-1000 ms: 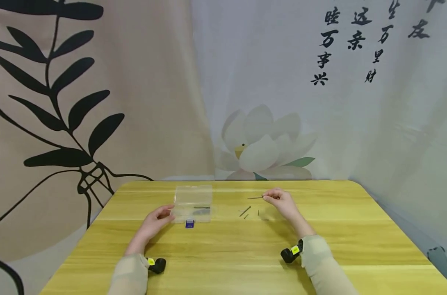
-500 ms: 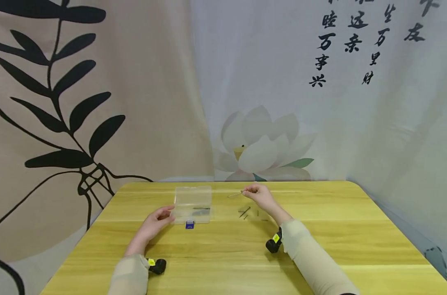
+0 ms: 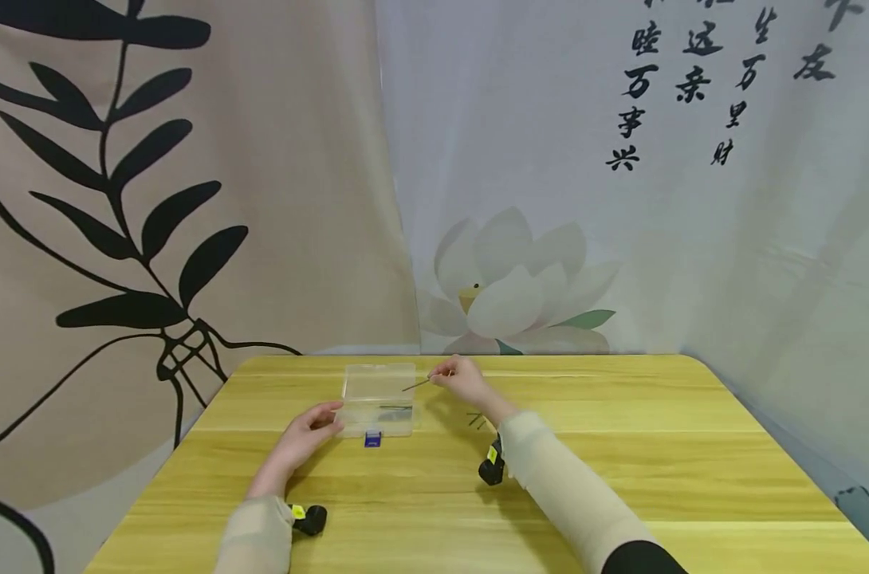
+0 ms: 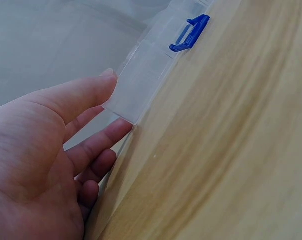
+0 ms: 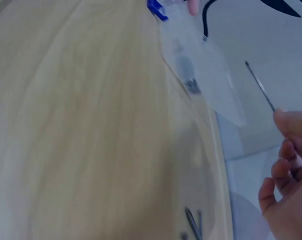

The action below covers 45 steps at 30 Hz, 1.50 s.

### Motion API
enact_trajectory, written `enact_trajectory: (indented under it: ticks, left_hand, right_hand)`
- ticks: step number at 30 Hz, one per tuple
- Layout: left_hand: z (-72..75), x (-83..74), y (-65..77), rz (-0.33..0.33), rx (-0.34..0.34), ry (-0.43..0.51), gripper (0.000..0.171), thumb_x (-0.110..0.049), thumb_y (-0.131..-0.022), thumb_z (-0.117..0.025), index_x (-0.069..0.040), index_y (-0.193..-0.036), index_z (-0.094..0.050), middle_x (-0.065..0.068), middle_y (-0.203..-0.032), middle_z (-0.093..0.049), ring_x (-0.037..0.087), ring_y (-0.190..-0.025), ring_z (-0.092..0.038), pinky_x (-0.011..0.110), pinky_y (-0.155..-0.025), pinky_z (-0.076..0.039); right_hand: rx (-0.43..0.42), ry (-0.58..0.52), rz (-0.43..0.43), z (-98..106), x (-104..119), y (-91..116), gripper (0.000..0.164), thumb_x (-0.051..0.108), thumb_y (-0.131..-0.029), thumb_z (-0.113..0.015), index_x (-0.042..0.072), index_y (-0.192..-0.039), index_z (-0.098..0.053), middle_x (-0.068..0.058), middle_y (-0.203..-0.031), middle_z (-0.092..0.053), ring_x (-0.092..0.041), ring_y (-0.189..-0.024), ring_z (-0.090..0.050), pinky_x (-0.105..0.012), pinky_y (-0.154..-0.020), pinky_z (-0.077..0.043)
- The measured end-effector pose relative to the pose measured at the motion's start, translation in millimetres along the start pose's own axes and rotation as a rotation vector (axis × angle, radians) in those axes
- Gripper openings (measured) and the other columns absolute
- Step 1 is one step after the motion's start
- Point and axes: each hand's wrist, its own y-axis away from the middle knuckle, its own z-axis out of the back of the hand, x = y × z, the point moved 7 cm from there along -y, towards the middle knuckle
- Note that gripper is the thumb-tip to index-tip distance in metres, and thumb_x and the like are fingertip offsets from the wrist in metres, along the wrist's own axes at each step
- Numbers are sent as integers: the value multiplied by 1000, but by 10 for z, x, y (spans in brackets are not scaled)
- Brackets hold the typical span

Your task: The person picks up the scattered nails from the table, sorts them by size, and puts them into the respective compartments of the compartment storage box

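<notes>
The clear plastic box [image 3: 357,413] stands on the table with its lid [image 3: 373,381] raised at the back and a blue latch [image 3: 373,438] at the front. Dark thin nails [image 3: 396,407] lie inside, towards its right end. My left hand [image 3: 304,434] holds the box's left end, thumb over the top edge and fingers against the lower corner. With thumb and fingertips my right hand [image 3: 463,380] pinches a long thin nail [image 5: 261,86], raised beside the lid's right edge. In the head view, its free end points left, overlapping the lid.
Several loose nails [image 3: 475,419] lie on the wooden table [image 3: 406,510], partly hidden by my right forearm. Each wrist wears a small black camera, such as the right one [image 3: 490,469]. A printed cloth [image 3: 320,159] hangs behind the table's far edge.
My right hand has moved left with the nail, from above the loose nails' right side to the box's lid. The left hand and box have stayed in place.
</notes>
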Motion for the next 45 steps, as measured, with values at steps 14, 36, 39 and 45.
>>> enact_trajectory:
  ticks: [14,36,39,45]
  left_hand:
    - [-13,-8,-14,-11,-12,-6,48,-21,-95,-65,-5,-139,-52,20,-128,-56,34,-117,-49,51,-99,-37]
    - [3,38,-18,-7,-19,-3,49,-22,-94,-65,-5,-138,-53,20,-127,-56,33,-115,-51,50,-96,-38]
    - [12,37,-20,0,-25,-10,47,-21,-94,-65,-6,-138,-53,19,-126,-57,32,-115,-51,50,-97,-38]
    - [15,-13,5,-8,-10,-4,47,-20,-95,-64,-4,-138,-53,21,-127,-56,34,-115,-51,51,-96,-39]
  right_hand:
    - [56,74,-32,-428,74,-78,9,5,-89,-67,3,-88,-76,-5,-84,-71,-9,-66,-53,-24,-59,-45]
    - [53,126,-35,-561,140,-92,8,10,-88,-71,7,-86,-78,-3,-86,-73,-8,-65,-56,-23,-58,-46]
    - [51,107,-35,-533,137,-83,8,10,-88,-70,7,-88,-78,-2,-86,-72,-9,-68,-58,-24,-60,-48]
    - [31,75,-33,-357,114,-76,13,13,-91,-67,5,-93,-77,-4,-92,-72,-16,-81,-64,-30,-70,-52]
